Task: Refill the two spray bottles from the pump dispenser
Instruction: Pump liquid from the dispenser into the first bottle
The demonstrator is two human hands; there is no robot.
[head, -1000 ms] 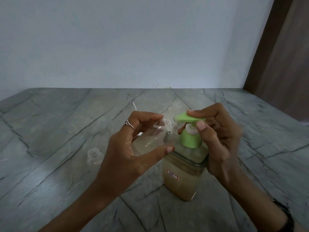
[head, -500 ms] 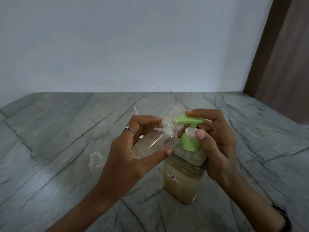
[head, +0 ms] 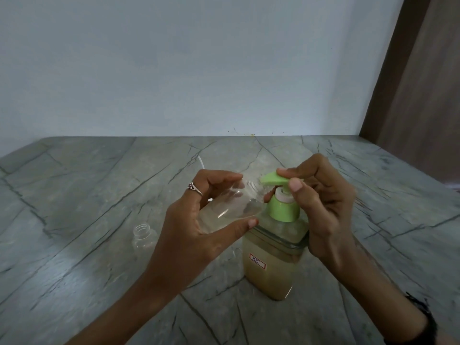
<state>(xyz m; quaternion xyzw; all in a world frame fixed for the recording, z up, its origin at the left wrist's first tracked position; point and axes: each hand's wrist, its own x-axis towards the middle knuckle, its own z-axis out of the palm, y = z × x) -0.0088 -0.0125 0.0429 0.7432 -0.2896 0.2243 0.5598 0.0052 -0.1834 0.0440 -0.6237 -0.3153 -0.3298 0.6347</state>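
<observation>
A clear square pump dispenser (head: pixel 272 267) of yellowish liquid with a green pump head (head: pixel 275 181) stands on the grey marble counter (head: pixel 87 195). My left hand (head: pixel 189 227) grips a clear uncapped spray bottle (head: pixel 231 210), tilted with its neck under the green spout. My right hand (head: pixel 323 205) is curled round the pump head, index finger on top of it and thumb at its side. A second clear bottle (head: pixel 144 236), uncapped and upright, stands on the counter to the left, partly hidden behind my left wrist.
A thin white tube (head: pixel 201 163) shows on the counter behind my left hand. A white wall runs along the counter's back edge. A brown wooden panel (head: pixel 423 95) stands at the right.
The pump head has risen from its pressed-down position one second ago, showing the white stem. My left hand keeps the tilted bottle at the spout.
</observation>
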